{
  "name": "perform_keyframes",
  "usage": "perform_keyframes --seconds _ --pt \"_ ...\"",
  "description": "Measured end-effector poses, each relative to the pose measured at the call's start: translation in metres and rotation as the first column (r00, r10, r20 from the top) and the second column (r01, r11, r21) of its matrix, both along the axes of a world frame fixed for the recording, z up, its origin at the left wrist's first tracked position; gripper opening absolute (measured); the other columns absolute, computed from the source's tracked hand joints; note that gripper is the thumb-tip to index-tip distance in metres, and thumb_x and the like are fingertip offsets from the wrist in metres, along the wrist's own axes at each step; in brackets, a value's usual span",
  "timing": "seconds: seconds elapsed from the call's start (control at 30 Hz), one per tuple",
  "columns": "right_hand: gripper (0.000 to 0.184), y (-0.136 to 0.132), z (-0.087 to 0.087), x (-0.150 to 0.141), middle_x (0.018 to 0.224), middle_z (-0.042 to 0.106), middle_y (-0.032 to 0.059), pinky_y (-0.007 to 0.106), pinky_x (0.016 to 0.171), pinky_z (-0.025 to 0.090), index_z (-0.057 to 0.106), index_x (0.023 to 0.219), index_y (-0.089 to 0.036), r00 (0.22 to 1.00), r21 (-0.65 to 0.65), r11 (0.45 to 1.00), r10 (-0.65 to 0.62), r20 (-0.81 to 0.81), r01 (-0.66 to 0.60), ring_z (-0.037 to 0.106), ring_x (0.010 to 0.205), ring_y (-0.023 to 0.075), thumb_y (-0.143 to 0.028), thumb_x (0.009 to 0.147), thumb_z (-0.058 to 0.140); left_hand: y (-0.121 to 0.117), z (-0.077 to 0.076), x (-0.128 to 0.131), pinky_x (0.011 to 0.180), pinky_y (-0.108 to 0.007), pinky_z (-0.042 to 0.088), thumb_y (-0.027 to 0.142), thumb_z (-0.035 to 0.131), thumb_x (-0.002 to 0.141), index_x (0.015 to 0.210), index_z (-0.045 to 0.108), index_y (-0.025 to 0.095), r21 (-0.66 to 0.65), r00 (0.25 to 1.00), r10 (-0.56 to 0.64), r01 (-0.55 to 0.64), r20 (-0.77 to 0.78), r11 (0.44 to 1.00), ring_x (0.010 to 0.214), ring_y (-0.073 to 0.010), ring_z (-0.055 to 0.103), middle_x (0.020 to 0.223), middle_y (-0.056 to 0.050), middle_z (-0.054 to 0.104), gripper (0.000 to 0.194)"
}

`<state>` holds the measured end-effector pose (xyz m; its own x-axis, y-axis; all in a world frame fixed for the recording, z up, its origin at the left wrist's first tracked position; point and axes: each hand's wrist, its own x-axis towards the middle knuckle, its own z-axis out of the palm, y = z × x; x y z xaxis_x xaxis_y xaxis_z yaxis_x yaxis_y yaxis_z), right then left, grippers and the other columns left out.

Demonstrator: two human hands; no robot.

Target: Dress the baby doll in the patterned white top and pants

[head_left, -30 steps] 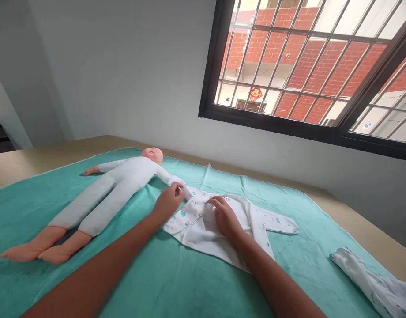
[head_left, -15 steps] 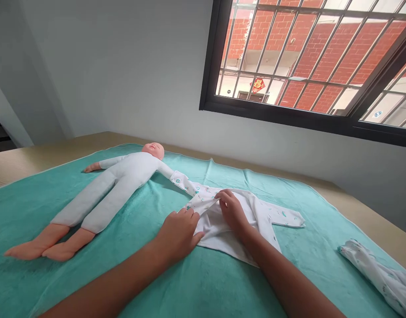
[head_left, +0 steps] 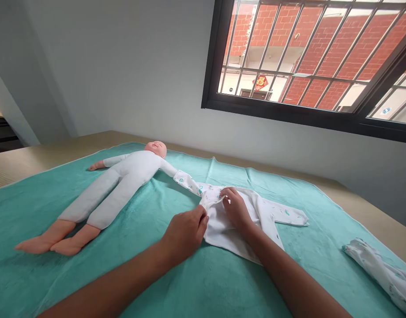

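Observation:
A small white baby shirt (head_left: 223, 229) with a green print lies spread on the green blanket (head_left: 150, 274). My left hand (head_left: 187, 232) is closed on the shirt's left edge, thumb and fingers pinching the cloth. Further in, my right hand (head_left: 235, 207) pinches the fabric near the upper middle of the shirt. A baby doll (head_left: 133, 170) in a white cloth body lies on its back to the left. One of its arms reaches toward the shirt, and the shirt's left sleeve (head_left: 186, 181) is around the end of that arm, hiding the doll's hand.
Another folded printed white garment (head_left: 381, 274) lies on the blanket at the right. The wooden table (head_left: 11, 170) shows around the blanket's edges. Behind it stand a grey wall (head_left: 133, 75) and a barred window (head_left: 289, 57).
My left hand has gone from lying over the shirt's edge with bent fingers to a tighter pinch, gathering the cloth. My right hand keeps its hold. The view has shifted slightly.

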<state>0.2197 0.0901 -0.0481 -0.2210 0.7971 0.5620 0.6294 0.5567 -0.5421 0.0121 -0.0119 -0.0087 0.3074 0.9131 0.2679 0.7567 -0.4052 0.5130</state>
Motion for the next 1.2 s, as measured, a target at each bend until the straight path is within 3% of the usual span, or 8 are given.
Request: perform_keyframes --seconds 0.23,0.37,0.5,0.63,0.73,0.83,1.0,1.2 --pt "0.028 0.004 -0.006 0.001 0.097 0.060 0.0038 0.032 0.081 0.044 0.059 0.090 -0.023 1.000 -0.051 0.999 0.002 0.029 -0.001 0.056 0.087 0.0197 -0.006 0.073 0.045 -0.009 -0.002 0.009 0.064 -0.033 0.038 0.052 0.046 0.093 0.100 0.053 0.027 -0.084 0.992 -0.094 0.101 0.078 0.991 0.074 -0.0218 0.061 0.081 -0.001 0.066 0.027" --pt "0.031 0.006 -0.009 0.001 0.095 0.061 0.0038 0.032 0.081 0.044 0.060 0.089 -0.023 1.000 -0.061 0.998 -0.012 0.013 0.013 0.055 0.086 0.0199 -0.004 0.070 0.043 -0.004 -0.008 0.006 0.079 -0.039 0.040 0.062 0.068 0.074 0.122 0.051 0.028 0.015 0.993 -0.107 0.108 -0.057 0.994 0.100 -0.0304 0.056 0.112 -0.009 0.061 0.060" --pt "0.030 0.006 -0.007 0.003 0.093 0.062 0.0038 0.033 0.081 0.044 0.060 0.086 -0.023 0.999 -0.053 0.998 -0.035 -0.033 0.033 0.055 0.086 0.0200 -0.005 0.072 0.040 -0.005 -0.014 0.008 0.085 -0.044 0.039 0.064 0.073 0.067 0.132 0.048 0.031 0.030 0.983 -0.152 0.156 -0.101 0.987 0.106 -0.0339 0.053 0.119 -0.011 0.059 0.077" --pt "0.024 0.007 -0.007 0.005 0.091 0.062 0.0040 0.033 0.080 0.044 0.059 0.082 -0.022 0.992 -0.050 0.996 -0.077 -0.102 0.073 0.056 0.086 0.0204 -0.011 0.077 0.039 0.001 -0.016 0.006 0.083 -0.040 0.042 0.061 0.064 0.078 0.122 0.056 0.030 0.030 0.989 -0.148 0.148 0.017 0.989 0.102 -0.0291 0.057 0.111 -0.008 0.063 0.055" --pt "0.024 0.010 -0.010 0.006 0.091 0.063 0.0039 0.033 0.080 0.044 0.060 0.079 -0.022 0.987 -0.065 0.994 -0.096 -0.129 0.088 0.056 0.085 0.0202 -0.010 0.075 0.039 0.028 -0.017 -0.012 0.082 -0.034 0.045 0.050 0.051 0.090 0.106 0.063 0.026 0.000 0.969 0.023 -0.024 0.247 1.000 0.096 -0.0233 0.061 0.103 -0.005 0.066 0.031" --pt "0.025 0.013 -0.013 0.007 0.087 0.063 0.0036 0.033 0.081 0.044 0.061 0.075 -0.022 0.988 -0.082 0.994 -0.089 -0.130 0.079 0.056 0.084 0.0200 -0.008 0.072 0.040 0.069 -0.017 -0.045 0.080 -0.030 0.047 0.048 0.052 0.088 0.100 0.066 0.023 -0.129 0.865 0.264 -0.231 0.426 0.964 0.093 -0.0209 0.063 0.102 -0.003 0.070 0.031" --pt "0.026 0.015 -0.013 0.006 0.085 0.063 0.0036 0.032 0.081 0.044 0.061 0.071 -0.022 0.991 -0.085 0.995 -0.054 -0.124 0.043 0.057 0.083 0.0196 -0.005 0.068 0.041 0.136 -0.010 -0.080 0.073 -0.030 0.045 0.051 0.053 0.084 0.094 0.065 0.017 -0.148 0.822 0.454 -0.430 0.345 0.891 0.091 -0.0257 0.064 0.095 -0.008 0.071 0.038" --pt "0.026 0.018 -0.017 0.008 0.085 0.063 0.0035 0.033 0.082 0.045 0.063 0.072 -0.022 0.992 -0.090 0.996 -0.033 -0.124 0.022 0.058 0.083 0.0197 -0.005 0.069 0.043 0.189 -0.008 -0.060 0.071 -0.035 0.042 0.058 0.067 0.072 0.071 0.061 0.017 -0.188 0.820 0.551 -0.523 0.154 0.831 0.083 -0.0310 0.064 0.077 -0.010 0.068 0.041"
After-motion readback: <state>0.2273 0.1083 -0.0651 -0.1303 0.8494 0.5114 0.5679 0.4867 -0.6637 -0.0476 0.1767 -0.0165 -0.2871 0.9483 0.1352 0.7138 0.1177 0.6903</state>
